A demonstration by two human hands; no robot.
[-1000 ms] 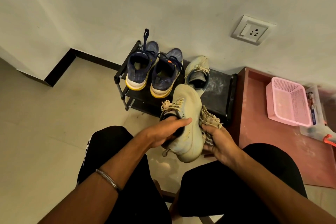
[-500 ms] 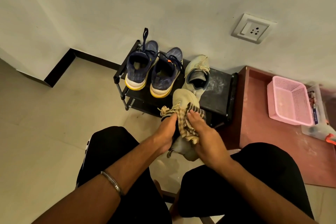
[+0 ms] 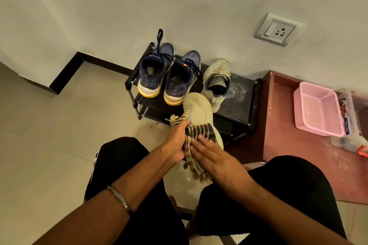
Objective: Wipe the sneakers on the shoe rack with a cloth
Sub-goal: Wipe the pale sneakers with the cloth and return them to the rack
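A beige sneaker (image 3: 198, 108) is held in front of the black shoe rack (image 3: 242, 96), toe pointing away from me. My left hand (image 3: 176, 142) grips it at the laces and opening. My right hand (image 3: 214, 156) presses a striped brown-and-cream cloth (image 3: 199, 132) flat against the sneaker's side and heel. On the rack's top shelf stand two navy sneakers with yellow soles (image 3: 153, 74) (image 3: 182, 81), and to their right the second beige sneaker (image 3: 217, 81).
A reddish low table (image 3: 288, 145) stands right of the rack, with a pink plastic basket (image 3: 318, 108) and a clear box on it. A wall socket (image 3: 275, 30) is on the wall above. My knees in black trousers frame the lower view; tiled floor lies left.
My right hand brought the cloth from the sneaker's right side over its top, then down toward the heel. The sneaker's toe tipped further up and away.
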